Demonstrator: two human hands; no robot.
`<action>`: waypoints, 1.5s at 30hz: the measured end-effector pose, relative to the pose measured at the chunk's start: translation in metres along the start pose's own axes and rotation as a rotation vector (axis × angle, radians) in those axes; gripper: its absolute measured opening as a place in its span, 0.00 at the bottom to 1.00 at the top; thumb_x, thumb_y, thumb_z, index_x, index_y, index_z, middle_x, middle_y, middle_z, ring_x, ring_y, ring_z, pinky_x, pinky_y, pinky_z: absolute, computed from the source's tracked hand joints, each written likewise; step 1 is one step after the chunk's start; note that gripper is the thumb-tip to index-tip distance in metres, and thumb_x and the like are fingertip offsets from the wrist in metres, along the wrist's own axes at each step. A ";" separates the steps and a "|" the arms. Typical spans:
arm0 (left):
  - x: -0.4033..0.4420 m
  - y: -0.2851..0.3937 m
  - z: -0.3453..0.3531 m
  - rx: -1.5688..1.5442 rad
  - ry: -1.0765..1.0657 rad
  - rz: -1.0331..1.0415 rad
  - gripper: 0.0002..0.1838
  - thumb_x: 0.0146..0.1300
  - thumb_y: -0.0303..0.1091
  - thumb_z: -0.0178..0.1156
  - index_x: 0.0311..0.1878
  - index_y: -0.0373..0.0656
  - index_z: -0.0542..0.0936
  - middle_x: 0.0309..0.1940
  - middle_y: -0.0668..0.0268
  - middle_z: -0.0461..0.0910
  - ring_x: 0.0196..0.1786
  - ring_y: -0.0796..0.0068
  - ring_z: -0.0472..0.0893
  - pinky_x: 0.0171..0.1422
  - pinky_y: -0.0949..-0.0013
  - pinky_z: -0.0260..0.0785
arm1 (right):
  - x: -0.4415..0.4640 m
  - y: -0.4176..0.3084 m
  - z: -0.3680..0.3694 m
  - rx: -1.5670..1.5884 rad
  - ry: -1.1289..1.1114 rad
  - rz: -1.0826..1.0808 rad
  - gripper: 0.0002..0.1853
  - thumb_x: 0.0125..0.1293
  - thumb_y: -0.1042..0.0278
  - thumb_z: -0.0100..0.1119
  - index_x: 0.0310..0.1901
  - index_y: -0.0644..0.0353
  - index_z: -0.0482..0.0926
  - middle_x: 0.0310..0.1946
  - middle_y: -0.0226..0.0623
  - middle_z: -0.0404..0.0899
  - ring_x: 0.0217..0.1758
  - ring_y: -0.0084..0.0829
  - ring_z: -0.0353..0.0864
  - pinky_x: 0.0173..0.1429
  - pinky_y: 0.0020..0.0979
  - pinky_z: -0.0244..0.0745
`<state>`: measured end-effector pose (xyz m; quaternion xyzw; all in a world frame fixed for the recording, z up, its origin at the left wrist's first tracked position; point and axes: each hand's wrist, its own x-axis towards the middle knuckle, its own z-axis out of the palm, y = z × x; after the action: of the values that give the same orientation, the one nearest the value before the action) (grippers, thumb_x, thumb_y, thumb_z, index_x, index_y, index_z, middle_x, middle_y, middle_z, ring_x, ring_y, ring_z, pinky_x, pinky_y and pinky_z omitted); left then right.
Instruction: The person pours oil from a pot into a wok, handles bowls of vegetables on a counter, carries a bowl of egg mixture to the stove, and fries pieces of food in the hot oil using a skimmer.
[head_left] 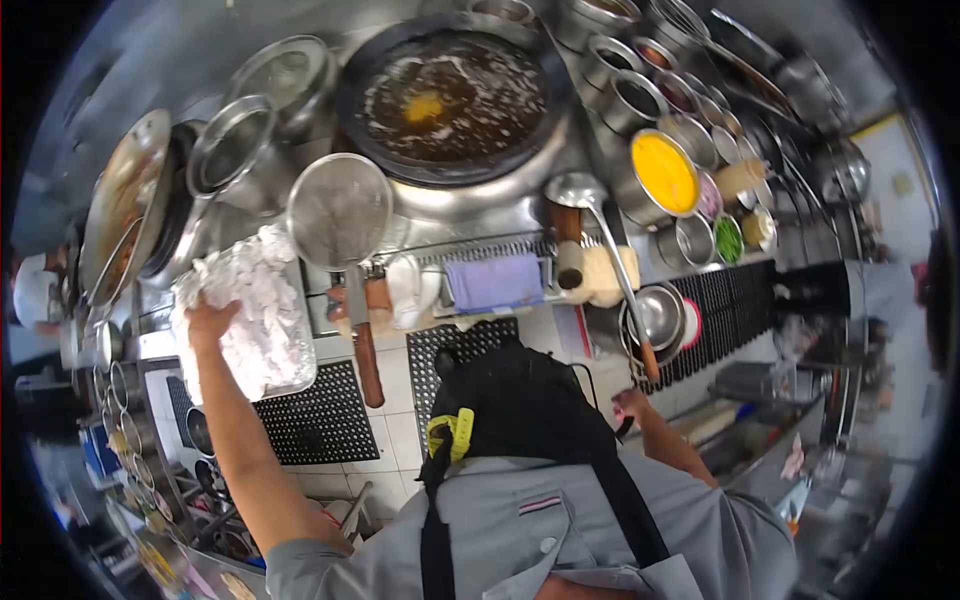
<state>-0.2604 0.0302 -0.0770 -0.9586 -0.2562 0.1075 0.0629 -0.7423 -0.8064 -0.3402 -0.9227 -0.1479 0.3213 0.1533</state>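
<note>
My left hand rests on a heap of white, flour-coated pieces in a metal tray; its fingers are partly sunk among them. My right hand is low at the right, near the wooden handle end of a long ladle, and its fingers look curled; whether it grips anything is too small to tell. A round mesh strainer with a wooden handle lies between the tray and a purple cloth. Beyond it, a large wok holds dark bubbling oil with a yellow patch.
Metal pots and a tilted pan stand at the left. At the right are a container of yellow liquid, chopped greens and stacked bowls. People stand at the far left and far right.
</note>
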 end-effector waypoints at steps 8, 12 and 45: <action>-0.048 0.026 -0.065 -0.335 -0.102 -0.043 0.39 0.48 0.37 0.56 0.69 0.53 0.60 0.59 0.42 0.63 0.51 0.49 0.76 0.26 0.61 0.81 | 0.016 -0.003 -0.018 1.065 -0.130 0.146 0.08 0.55 0.61 0.45 0.27 0.57 0.64 0.19 0.38 0.59 0.20 0.34 0.62 0.17 0.33 0.55; -0.033 0.016 -0.041 -0.217 -0.004 0.011 0.33 0.48 0.36 0.54 0.63 0.49 0.68 0.53 0.43 0.69 0.52 0.47 0.75 0.38 0.57 0.80 | 0.025 0.004 -0.026 1.948 -0.307 0.444 0.11 0.52 0.57 0.47 0.28 0.55 0.62 0.21 0.38 0.59 0.22 0.34 0.61 0.19 0.37 0.54; -0.094 0.022 -0.057 -0.052 0.121 0.060 0.28 0.53 0.37 0.60 0.60 0.52 0.70 0.61 0.46 0.65 0.56 0.42 0.72 0.56 0.53 0.71 | 0.039 -0.049 -0.085 0.785 -0.133 0.292 0.13 0.57 0.68 0.58 0.44 0.60 0.77 0.33 0.37 0.81 0.28 0.33 0.81 0.31 0.33 0.76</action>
<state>-0.3158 -0.0395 -0.0097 -0.9719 -0.2257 0.0444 0.0503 -0.6674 -0.7630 -0.2801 -0.7826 0.1083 0.4306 0.4362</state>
